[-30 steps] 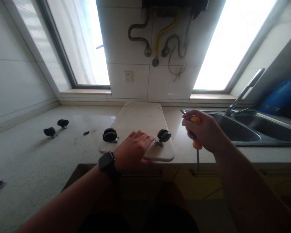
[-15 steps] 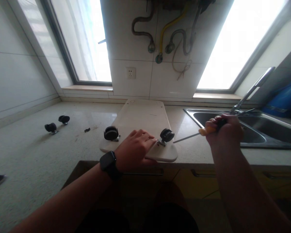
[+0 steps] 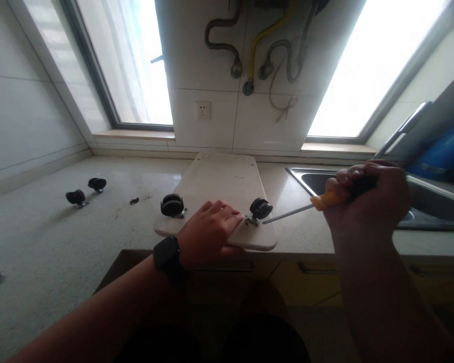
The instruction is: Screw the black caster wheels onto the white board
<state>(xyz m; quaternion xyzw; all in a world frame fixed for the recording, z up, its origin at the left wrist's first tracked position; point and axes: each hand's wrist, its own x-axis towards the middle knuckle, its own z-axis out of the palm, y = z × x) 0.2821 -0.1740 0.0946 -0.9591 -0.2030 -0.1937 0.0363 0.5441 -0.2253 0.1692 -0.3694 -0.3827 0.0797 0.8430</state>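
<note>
Screwdriver (image 3: 302,207) clenched in our right hand (image 3: 366,199) nears the caster (image 3: 260,208); our left hand (image 3: 210,233), flat, pins the board (image 3: 219,184). A slip could jab those fingers.

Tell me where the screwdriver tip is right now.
In the head view, the screwdriver, held in the right hand, points left, its tip at the right caster on the board.
</note>
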